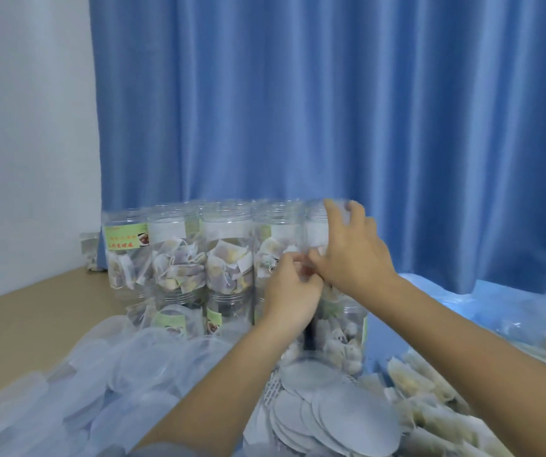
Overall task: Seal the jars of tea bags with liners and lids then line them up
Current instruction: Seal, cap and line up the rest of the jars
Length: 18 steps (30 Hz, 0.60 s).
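Both hands [318, 275] grip the rightmost upper jar [318, 235], fingers spread.

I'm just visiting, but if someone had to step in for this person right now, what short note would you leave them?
Left hand and right hand are both up at the right end of the stacked jars, fingers on a clear jar; the picture is too blurred to tell the grip.
Jars of tea bags stand two tiers high against the blue curtain.
Clear lids are heaped front left, round liners front centre, loose tea bags on the right.
Done: many jars stacked, but blur hides whether they are sealed.
Left: use up liners and lids, keep the row straight.
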{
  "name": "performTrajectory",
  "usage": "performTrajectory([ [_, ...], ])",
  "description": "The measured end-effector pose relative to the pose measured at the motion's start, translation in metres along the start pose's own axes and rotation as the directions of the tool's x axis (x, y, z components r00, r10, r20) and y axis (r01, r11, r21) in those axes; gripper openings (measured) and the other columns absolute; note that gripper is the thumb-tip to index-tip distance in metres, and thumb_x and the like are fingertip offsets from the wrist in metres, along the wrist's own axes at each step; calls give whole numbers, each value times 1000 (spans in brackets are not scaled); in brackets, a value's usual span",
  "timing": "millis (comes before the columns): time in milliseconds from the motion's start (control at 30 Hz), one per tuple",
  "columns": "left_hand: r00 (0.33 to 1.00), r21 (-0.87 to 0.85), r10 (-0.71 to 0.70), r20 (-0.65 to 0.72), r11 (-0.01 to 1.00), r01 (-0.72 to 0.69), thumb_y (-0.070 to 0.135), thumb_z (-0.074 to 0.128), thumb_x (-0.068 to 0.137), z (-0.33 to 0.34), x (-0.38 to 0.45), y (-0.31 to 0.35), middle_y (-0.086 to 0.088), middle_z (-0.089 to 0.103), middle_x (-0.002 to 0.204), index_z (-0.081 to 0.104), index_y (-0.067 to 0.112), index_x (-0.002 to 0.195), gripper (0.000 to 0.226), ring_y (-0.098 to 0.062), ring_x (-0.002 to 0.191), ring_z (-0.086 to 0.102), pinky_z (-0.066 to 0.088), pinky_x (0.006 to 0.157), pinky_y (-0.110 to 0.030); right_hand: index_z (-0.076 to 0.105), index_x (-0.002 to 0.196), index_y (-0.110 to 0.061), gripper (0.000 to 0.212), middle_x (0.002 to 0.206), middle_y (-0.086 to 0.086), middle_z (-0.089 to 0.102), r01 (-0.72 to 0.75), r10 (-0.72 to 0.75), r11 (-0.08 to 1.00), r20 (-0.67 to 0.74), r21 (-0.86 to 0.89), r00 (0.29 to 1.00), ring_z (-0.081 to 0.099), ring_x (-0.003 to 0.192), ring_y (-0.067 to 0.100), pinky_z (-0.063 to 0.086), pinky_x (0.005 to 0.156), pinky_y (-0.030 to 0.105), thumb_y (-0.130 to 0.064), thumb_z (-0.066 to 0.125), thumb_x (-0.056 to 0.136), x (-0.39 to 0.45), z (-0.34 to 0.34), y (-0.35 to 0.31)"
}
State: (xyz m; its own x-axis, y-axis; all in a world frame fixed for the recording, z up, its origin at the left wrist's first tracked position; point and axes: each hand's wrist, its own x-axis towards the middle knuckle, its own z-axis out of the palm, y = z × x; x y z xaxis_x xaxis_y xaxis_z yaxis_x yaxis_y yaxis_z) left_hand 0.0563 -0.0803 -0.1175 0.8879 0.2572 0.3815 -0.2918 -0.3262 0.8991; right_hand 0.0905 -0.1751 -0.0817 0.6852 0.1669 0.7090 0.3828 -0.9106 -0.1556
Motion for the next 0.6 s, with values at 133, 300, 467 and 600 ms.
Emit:
performTrajectory([
  [133,997,43,-52,49,998,50,15,59,86,12,19,-4,9,53,89,46,18,110,28,-24,97,60,51,89,-46,-3,150,-25,87,153,23,-3,-195,186,978,116,79,976,31,126,41,38,95,45,-40,55,88,13,15,19],
  [300,993,116,-97,63,989,89,19,62,84,8,27,-16,7,53,100,43,13,127,47,-22,101,58,50,91,-45,24,139,-29,66,137,19,25,-250,234,935,92,252,968,48,105,39,41,79,39,-36,62,85,18,27,31],
  [467,992,125,-108,57,987,100,16,66,82,-1,24,-17,2,48,112,38,16,134,59,-22,105,55,50,91,-39,34,123,-27,49,122,9,35,-125,158,920,-60,372,986,51,93,35,35,69,32,-26,64,84,0,20,30],
  [600,994,129,-88,60,988,79,19,71,76,-10,8,-10,2,47,122,36,23,138,71,-20,109,54,50,92,-39,28,111,-39,51,132,2,34,-20,82,905,-128,425,988,48,103,28,38,73,32,-27,65,78,-29,4,23],
])
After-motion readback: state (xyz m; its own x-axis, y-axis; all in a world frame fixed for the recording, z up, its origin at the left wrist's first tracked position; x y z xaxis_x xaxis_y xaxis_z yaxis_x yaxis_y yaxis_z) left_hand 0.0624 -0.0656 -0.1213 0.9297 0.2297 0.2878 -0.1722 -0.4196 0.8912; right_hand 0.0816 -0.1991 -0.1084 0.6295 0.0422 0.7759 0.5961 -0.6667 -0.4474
